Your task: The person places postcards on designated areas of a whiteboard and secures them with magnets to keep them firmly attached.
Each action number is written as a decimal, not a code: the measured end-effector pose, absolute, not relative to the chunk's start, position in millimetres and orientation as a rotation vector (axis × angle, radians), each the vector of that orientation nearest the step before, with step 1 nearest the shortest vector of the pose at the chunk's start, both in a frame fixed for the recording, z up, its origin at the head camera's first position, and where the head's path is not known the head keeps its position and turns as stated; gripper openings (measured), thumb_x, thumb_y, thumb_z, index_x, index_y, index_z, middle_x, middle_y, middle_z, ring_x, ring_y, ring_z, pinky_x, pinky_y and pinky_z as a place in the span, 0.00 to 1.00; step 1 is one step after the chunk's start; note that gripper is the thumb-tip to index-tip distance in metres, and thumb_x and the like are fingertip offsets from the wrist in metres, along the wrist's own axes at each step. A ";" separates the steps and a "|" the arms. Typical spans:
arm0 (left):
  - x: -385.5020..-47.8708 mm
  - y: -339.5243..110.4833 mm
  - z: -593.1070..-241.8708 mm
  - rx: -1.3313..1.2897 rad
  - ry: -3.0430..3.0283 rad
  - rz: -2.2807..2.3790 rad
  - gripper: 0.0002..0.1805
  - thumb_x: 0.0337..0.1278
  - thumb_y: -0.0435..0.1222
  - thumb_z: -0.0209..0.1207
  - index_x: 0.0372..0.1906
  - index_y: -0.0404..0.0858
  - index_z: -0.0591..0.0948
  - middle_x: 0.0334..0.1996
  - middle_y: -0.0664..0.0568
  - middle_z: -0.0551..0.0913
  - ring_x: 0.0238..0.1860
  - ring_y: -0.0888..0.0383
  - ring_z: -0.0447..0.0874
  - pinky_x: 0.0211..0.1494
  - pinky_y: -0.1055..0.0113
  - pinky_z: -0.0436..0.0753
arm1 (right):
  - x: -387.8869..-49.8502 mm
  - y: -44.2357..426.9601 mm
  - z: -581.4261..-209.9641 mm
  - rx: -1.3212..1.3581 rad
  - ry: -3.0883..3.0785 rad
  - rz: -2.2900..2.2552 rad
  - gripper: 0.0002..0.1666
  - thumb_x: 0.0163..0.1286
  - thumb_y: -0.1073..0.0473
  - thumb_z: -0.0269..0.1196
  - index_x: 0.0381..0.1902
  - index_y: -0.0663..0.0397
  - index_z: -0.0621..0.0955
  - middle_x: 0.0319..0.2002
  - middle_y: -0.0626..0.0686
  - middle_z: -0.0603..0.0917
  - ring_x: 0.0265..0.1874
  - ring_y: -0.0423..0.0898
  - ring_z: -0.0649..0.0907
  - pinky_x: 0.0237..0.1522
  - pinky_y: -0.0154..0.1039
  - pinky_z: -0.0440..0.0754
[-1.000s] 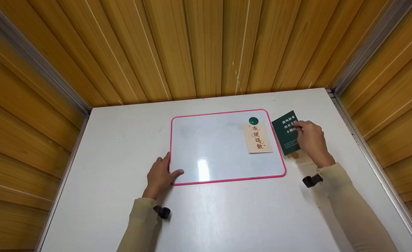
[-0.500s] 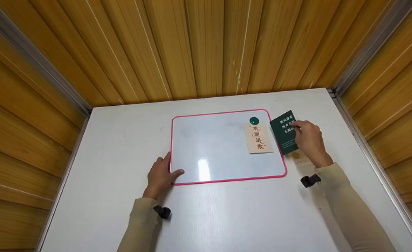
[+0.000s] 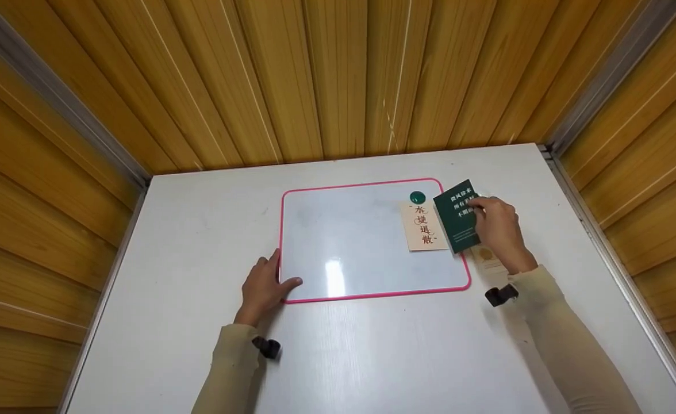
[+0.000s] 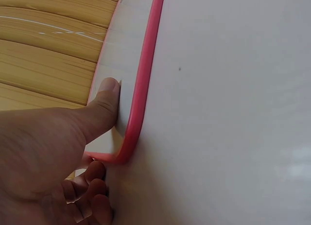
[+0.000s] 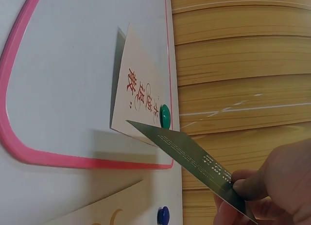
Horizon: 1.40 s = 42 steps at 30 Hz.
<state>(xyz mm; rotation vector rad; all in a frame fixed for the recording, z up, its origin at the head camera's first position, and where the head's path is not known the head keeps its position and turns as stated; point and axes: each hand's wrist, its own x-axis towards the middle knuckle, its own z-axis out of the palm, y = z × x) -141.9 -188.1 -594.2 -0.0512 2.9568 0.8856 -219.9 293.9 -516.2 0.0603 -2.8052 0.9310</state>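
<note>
A whiteboard with a pink rim (image 3: 344,241) lies on the table. My left hand (image 3: 262,287) grips its near left corner, thumb over the surface and fingers curled at the edge (image 4: 101,208). In my right hand (image 3: 500,230), thumb and fingers pinch a dark green card (image 3: 454,215) with white characters. This card is held tilted over the board's right rim, raised above it in the right wrist view. Beside it on the board, a cream card (image 3: 423,230) with red-brown characters sits under a round green magnet (image 5: 165,116). Its lower end lifts off the surface.
Another cream card (image 3: 486,261) lies on the table right of the board, partly hidden beneath my right hand. A blue magnet (image 5: 164,216) is near it in the right wrist view. Wood-patterned panels (image 3: 338,80) stand behind the white table (image 3: 200,230) and at both sides.
My right hand has carried the green card leftward, from beside the board to over its right rim. More of the card on the table shows. The left hand has stayed in place.
</note>
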 end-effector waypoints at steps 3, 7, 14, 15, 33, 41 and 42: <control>-142.1 -188.2 -593.9 -0.051 2.954 0.884 0.53 0.53 0.53 0.74 0.79 0.38 0.63 0.47 0.40 0.78 0.43 0.49 0.75 0.52 0.48 0.80 | -221.7 288.6 -516.5 0.066 -2.808 0.943 0.17 0.77 0.72 0.54 0.58 0.69 0.82 0.56 0.72 0.80 0.54 0.69 0.82 0.54 0.66 0.78; -142.5 -188.2 -593.9 -0.054 2.949 0.888 0.53 0.53 0.53 0.75 0.79 0.38 0.63 0.46 0.41 0.77 0.42 0.49 0.74 0.51 0.49 0.79 | -224.1 281.5 -516.9 0.086 -2.798 0.960 0.17 0.76 0.73 0.54 0.57 0.69 0.82 0.56 0.73 0.80 0.56 0.69 0.81 0.55 0.66 0.78; -143.1 -188.6 -594.6 -0.042 2.965 0.874 0.53 0.53 0.53 0.74 0.79 0.37 0.64 0.44 0.41 0.77 0.41 0.50 0.73 0.49 0.50 0.79 | -230.1 267.0 -519.5 0.171 -2.724 0.977 0.14 0.73 0.76 0.56 0.52 0.72 0.84 0.52 0.72 0.84 0.51 0.67 0.84 0.48 0.63 0.82; -143.3 -188.7 -594.6 -0.040 2.967 0.870 0.52 0.53 0.53 0.74 0.79 0.36 0.64 0.44 0.42 0.77 0.40 0.50 0.73 0.49 0.50 0.80 | -230.6 264.6 -519.6 0.180 -2.717 0.974 0.14 0.73 0.76 0.57 0.51 0.72 0.85 0.51 0.72 0.84 0.50 0.66 0.85 0.47 0.63 0.82; -143.1 -188.6 -596.3 -0.070 2.958 0.901 0.53 0.52 0.53 0.75 0.79 0.38 0.64 0.46 0.41 0.78 0.43 0.49 0.76 0.53 0.48 0.81 | -238.1 223.3 -519.5 0.131 -2.797 1.114 0.16 0.78 0.71 0.54 0.57 0.65 0.84 0.60 0.66 0.82 0.60 0.61 0.81 0.58 0.58 0.79; -142.7 -187.8 -595.3 -0.064 2.950 0.905 0.53 0.53 0.53 0.75 0.79 0.38 0.63 0.45 0.41 0.78 0.42 0.49 0.75 0.51 0.49 0.80 | -241.9 204.2 -518.3 0.135 -2.814 1.168 0.17 0.78 0.70 0.55 0.59 0.63 0.83 0.60 0.65 0.82 0.58 0.60 0.82 0.57 0.57 0.80; -143.0 -188.0 -594.8 -0.057 2.956 0.900 0.53 0.52 0.53 0.75 0.79 0.38 0.63 0.45 0.41 0.78 0.41 0.49 0.75 0.50 0.49 0.80 | -242.7 202.2 -518.4 0.145 -2.803 1.167 0.17 0.78 0.70 0.55 0.58 0.64 0.84 0.58 0.65 0.83 0.56 0.60 0.83 0.56 0.57 0.81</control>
